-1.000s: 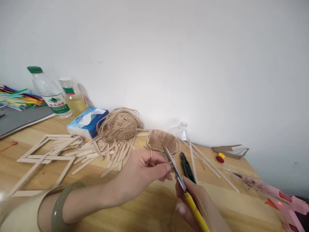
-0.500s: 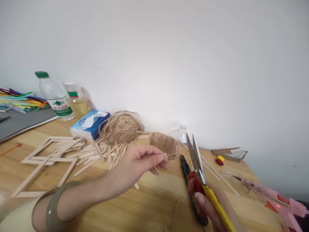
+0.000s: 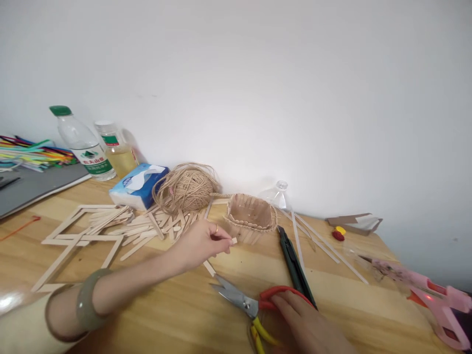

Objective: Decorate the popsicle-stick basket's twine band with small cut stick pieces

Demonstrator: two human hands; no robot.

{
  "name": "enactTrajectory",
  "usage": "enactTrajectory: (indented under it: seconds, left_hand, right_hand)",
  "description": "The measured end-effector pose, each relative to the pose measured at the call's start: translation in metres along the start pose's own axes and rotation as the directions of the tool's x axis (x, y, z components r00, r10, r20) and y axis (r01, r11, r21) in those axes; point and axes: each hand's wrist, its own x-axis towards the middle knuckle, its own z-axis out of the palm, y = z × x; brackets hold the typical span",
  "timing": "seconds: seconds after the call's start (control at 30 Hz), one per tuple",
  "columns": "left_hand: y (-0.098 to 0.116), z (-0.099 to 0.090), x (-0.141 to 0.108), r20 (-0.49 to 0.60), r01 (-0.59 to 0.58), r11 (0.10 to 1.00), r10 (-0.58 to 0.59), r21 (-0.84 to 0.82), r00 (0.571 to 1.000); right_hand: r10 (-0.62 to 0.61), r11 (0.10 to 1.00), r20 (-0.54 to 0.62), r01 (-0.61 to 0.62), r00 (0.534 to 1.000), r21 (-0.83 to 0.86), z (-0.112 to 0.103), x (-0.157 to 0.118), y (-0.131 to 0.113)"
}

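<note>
My left hand [image 3: 206, 243] pinches a small piece of wooden craft stick [image 3: 234, 240] between thumb and finger, above the table. My right hand [image 3: 298, 314] is at the lower right with its fingers at the red handle of the scissors [image 3: 245, 304]. These have one red and one yellow handle, and their slightly parted blades point left, low over the table. Behind my left hand stands a small brown basket [image 3: 254, 211] with a braided twine rim. A dark utility knife [image 3: 295, 265] lies just beyond my right hand.
Craft sticks [image 3: 147, 228] and a ball of twine [image 3: 191, 189] lie left of the basket, near a tissue pack [image 3: 140, 184]. Two bottles [image 3: 88, 152] stand behind. Clear glue sticks [image 3: 332, 246] and a pink glue gun [image 3: 424, 290] with a lit red light are on the right.
My right hand has lowered the scissors from upright to near the tabletop, blades now pointing left. My left hand has moved slightly left, away from the basket, still pinching the wooden piece.
</note>
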Motion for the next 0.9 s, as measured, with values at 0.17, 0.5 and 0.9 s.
enactTrajectory:
  seconds: [0.17,0.5,0.9]
  left_hand:
    - [-0.017,0.011,0.012,-0.030,-0.047,0.997,0.049,0.068,0.998]
    - [-0.002,0.020,0.000,0.036,-0.227,0.965,0.224,0.132,0.974]
    - [0.012,-0.010,0.015,0.138,-0.602,0.521,0.676,0.605,0.724]
  right_hand:
    - [-0.170,0.972,-0.129,0.144,0.977,-0.188,-0.026,0.011,-0.007]
    - [-0.213,0.972,-0.542,0.235,0.813,-0.030,-0.033,0.070,-0.033]
    - [0.125,0.896,-0.451,0.094,0.884,0.433,-0.046,0.070,-0.028]
